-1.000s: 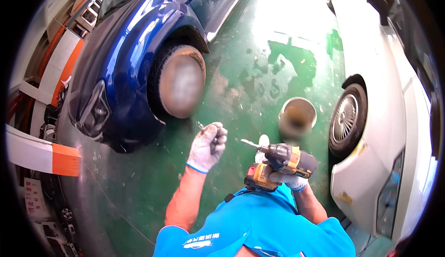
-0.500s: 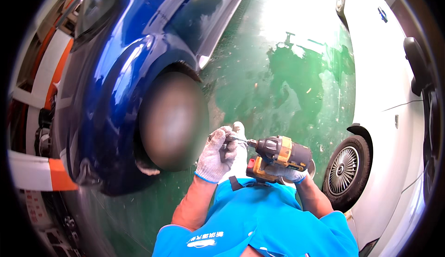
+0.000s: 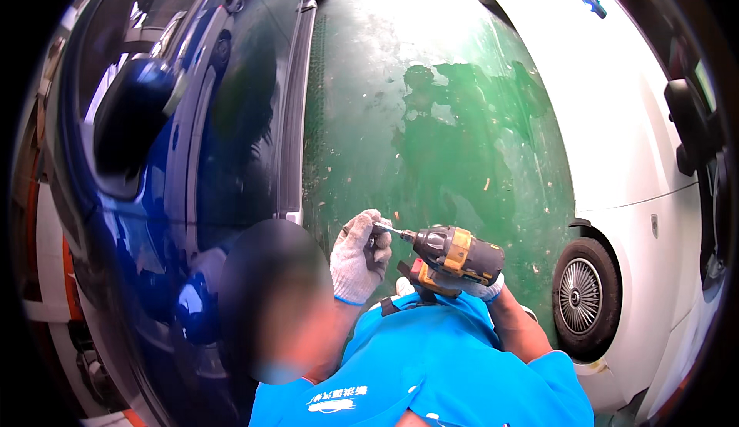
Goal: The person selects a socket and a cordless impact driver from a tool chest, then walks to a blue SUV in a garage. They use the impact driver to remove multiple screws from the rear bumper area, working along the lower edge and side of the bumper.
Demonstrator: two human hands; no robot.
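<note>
The right hand [image 3: 489, 287] grips a drill [image 3: 479, 256], its bit [image 3: 392, 229] pointing left to the left hand [image 3: 357, 261], whose gloved fingers curl at the tip; whether they pinch it is unclear. A blue car [image 3: 142, 231] stands left, a white car [image 3: 654, 250] right, green floor [image 3: 350, 138] between. A blur covers part of the left forearm.

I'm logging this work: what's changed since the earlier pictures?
The left hand and drill bit have come together; the hand is now at the bit's tip. The view has moved forward along the blue car, whose side mirror now shows large. The right hand still holds the cordless drill.
</note>
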